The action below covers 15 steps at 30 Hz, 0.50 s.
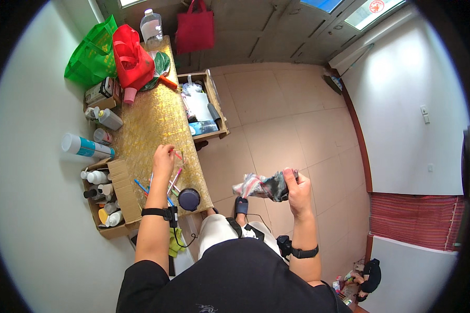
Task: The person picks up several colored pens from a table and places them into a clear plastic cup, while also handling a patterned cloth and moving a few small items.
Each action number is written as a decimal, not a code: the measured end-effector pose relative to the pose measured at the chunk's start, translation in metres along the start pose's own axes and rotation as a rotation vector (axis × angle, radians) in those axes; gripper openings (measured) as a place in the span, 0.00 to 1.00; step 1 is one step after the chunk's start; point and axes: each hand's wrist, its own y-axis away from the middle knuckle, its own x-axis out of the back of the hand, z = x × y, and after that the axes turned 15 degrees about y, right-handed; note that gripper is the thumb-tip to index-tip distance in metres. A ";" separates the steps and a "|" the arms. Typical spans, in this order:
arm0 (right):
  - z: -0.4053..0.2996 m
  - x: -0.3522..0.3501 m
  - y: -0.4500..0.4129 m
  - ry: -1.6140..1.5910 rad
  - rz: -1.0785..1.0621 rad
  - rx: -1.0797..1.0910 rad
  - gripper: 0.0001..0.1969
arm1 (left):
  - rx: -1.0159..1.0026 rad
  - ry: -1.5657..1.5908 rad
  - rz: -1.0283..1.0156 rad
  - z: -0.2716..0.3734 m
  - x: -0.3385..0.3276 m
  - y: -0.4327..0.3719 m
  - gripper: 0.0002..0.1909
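On the gold-patterned tabletop [152, 121], my left hand [164, 161] pinches the rim of what looks like a clear plastic cup [181, 159] with thin red and yellowish items in it. Its fingertips are partly hidden. Several pens [175, 180] lie loose close to my left forearm, some of them behind it. Beside them, at the table's near corner, is a dark round-lidded container [189, 199]. My right hand [299, 191] grips a crumpled, multicoloured cloth [264, 186] at one end, holding it over the floor to the right of the table.
An open drawer [221, 132] with mixed contents juts from the table's right side. Along the wall stand a cardboard box of bottles [123, 191], a white-and-blue cylinder [87, 146], a red bag [135, 58] and a green bag [94, 53]. Another person [370, 277] crouches far right.
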 end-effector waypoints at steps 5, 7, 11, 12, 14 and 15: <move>0.011 0.012 0.002 -0.043 -0.035 0.019 0.17 | 0.041 0.018 0.141 0.020 0.017 0.004 0.07; 0.015 0.018 0.001 -0.056 -0.060 0.040 0.17 | 0.053 0.012 0.217 0.046 0.031 0.007 0.08; 0.028 0.030 -0.002 -0.099 -0.127 0.128 0.20 | 0.080 0.042 0.469 0.118 0.062 0.023 0.14; 0.029 0.032 -0.002 -0.129 -0.156 0.173 0.21 | 0.089 0.104 0.536 0.135 0.070 0.030 0.14; 0.018 0.034 0.004 -0.179 -0.190 0.216 0.22 | 0.062 0.179 0.616 0.168 0.083 0.047 0.15; 0.014 0.035 0.007 -0.218 -0.204 0.246 0.23 | 0.054 0.173 0.629 0.186 0.084 0.057 0.15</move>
